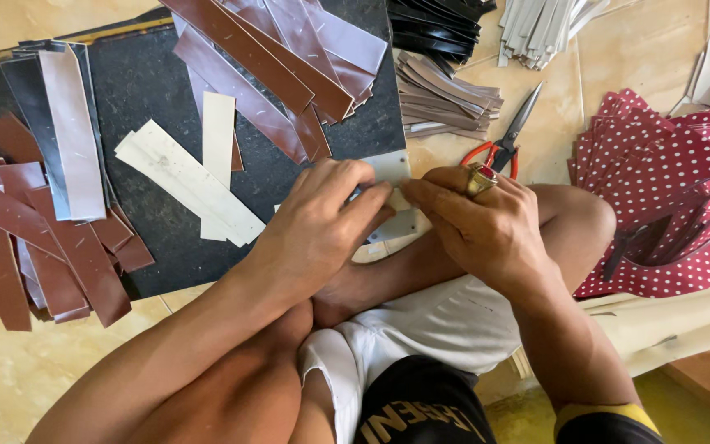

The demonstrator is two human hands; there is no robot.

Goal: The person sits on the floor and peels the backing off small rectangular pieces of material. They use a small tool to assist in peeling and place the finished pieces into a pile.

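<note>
Floor point(10, 378) is tan tile, I'm seated on it with knees up. Big black mat point(149, 90) covers the upper left of view, everything gets laid out on it.

Red polka-dot fabric pile point(667, 181) sits at right, fanned out, just beside my right knee. Brown strips point(281, 57) are heaped across the top of the mat, glossy side up; a second brown batch point(34, 238) spills off the mat's left edge onto the tile. One pale grey strip point(71, 131) lies lengthwise over a dark one at far left. Two cream strips point(186, 181) are crossed mid-mat (backing side up, I think). Off the mat, top centre: a stack of taupe strips point(445, 99), black ones behind it, white ones point(544, 29) further right.

Red-handled scissors point(507, 140) lie on the tile, blades pointing up-right, just behind my right hand, not touched.

Left hand point(318, 226) and right hand point(482, 226) meet at the mat's lower right corner. Both grips are pinched narrow on one small pale strip piece point(392, 177), fingertips nearly touching each other over it. Most of the piece is hidden under the fingers; a light edge shows above and below them. Gold ring point(480, 177) is on the right hand.
</note>
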